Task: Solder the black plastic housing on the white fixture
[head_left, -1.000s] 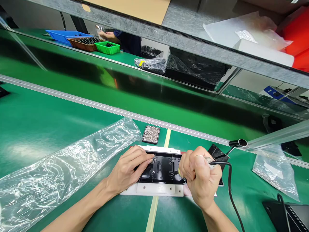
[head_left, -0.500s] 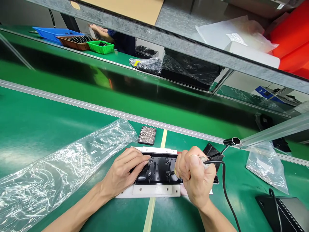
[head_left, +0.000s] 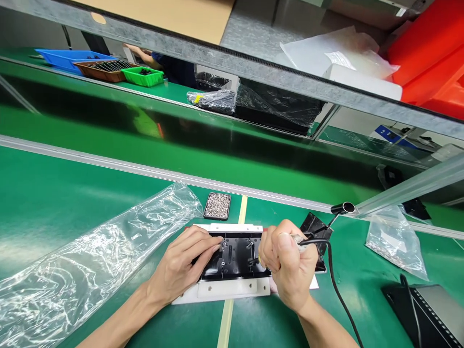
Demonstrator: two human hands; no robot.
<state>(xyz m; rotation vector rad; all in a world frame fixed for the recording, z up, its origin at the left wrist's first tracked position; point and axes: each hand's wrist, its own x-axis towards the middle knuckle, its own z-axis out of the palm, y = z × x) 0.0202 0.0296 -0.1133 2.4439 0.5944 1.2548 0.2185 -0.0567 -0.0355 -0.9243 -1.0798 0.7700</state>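
Note:
A long black plastic housing (head_left: 235, 263) lies with its inside facing up, between two white fixture strips (head_left: 235, 288). My left hand (head_left: 186, 256) rests over the housing's left end, thumb and index fingertips close together by a small post; anything between them is too small to see. In a fist over the housing's right part, my right hand (head_left: 290, 263) grips a corded soldering iron (head_left: 297, 242). Its dark lower end points left and down to the housing; the tip's exact contact is unclear. A small black tray (head_left: 216, 206) of tiny metal pieces sits just behind.
A clear plastic bag (head_left: 108, 251) stretches across the left. A metal tube holder (head_left: 342, 208), the cord (head_left: 337, 280) and a bag of small parts (head_left: 397, 241) are at right. Overhead runs a metal shelf (head_left: 203, 53). Another person's arm (head_left: 143, 54) shows behind the bins.
The camera view has shifted slightly, so the scene sits a little left and lower. Both hands keep nearly the same places on the housing and iron.

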